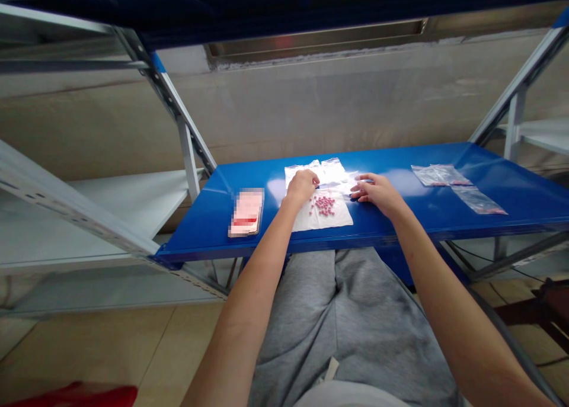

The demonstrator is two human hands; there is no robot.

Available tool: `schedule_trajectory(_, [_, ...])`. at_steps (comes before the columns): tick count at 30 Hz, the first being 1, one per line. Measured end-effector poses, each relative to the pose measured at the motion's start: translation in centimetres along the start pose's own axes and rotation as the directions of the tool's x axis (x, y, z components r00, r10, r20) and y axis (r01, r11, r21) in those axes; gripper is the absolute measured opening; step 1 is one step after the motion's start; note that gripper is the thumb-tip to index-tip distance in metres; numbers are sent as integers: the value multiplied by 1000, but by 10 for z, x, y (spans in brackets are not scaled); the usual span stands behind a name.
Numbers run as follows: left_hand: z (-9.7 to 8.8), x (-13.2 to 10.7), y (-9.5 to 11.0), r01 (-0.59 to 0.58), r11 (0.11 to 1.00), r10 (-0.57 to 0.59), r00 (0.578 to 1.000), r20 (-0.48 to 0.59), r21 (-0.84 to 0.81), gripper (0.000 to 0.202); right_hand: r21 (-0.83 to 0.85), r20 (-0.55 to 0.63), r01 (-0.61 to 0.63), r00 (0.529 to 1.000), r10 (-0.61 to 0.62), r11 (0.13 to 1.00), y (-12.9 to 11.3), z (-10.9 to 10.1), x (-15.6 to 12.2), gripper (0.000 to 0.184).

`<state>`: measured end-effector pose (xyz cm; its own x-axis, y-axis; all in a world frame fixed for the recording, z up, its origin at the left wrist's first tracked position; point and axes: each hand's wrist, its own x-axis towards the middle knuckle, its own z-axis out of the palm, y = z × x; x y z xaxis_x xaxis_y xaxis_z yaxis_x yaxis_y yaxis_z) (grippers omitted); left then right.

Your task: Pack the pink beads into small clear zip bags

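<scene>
Several small pink beads or pellets (pixel 325 205) lie loose in a cluster on a white tissue-like sheet (pixel 340 217) near the shelf's front edge. Over the sheet's left side, my left hand (pixel 303 186) has its fingers curled together; whatever they pinch is hidden. My right hand (pixel 376 192) is at the right of the sheet, fingers apart, with the fingertips beside clear plastic bags (pixel 334 171). Those bags lie flat and shiny behind the beads, and glare blurs their edges.
The blue metal shelf (pixel 208 217) carries a blurred-out phone-like object (pixel 247 212) on the left. More zip bags with pink contents (pixel 442 175) lie at the right. Metal uprights (pixel 178 117) flank both sides, and another blue shelf (pixel 311 16) hangs overhead.
</scene>
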<state>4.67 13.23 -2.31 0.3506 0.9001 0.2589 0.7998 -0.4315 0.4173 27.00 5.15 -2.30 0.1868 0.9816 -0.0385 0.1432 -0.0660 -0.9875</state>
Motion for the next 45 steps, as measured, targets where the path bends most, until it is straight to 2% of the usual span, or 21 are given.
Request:
schedule_trajectory(6, [1,6,0,11,1000,-11,999,35,8,21,-27,-10,30,999,-30,999,2,0,1,19])
schedule_trajectory(10, [-7,2,2,8,1000,-7,999,54,-12,17,-35,-15,66,998,-66,997,7,0,5,23])
schedule_trajectory(14, [-17,-6,3,-8,999,14,991,132,-47,14,-30,-11,85,996,-85,996,11,-1,8,24])
schedule_trajectory(18, [-18,-13,2,-17,993,38,984,174,-119,16,-33,8,114,993,-114,993,8,-4,6,23])
schedule_trajectory(23, [-16,-16,-3,21,974,25,979,203,-224,17,-112,40,151,988,-147,982,-1,-7,4,24])
schedule_trajectory(30, [-14,-13,-5,11,978,22,988,154,-210,21,-185,78,180,983,-168,966,-13,-8,8,24])
schedule_trajectory(35, [-6,-8,2,76,960,-53,994,93,-269,19,-221,98,203,978,-185,954,-21,-6,9,23])
schedule_trajectory(39, [-1,-9,10,158,925,-175,984,-19,-345,36,-249,113,243,969,-221,938,-28,-6,9,21])
schedule_trajectory(42, [0,-10,16,141,916,-184,980,-80,-376,48,-274,128,271,961,-245,923,-31,-7,10,18])
schedule_trajectory(45, [1,-10,19,139,903,-192,977,-93,-408,49,-278,147,290,955,-258,916,-32,-7,12,14])
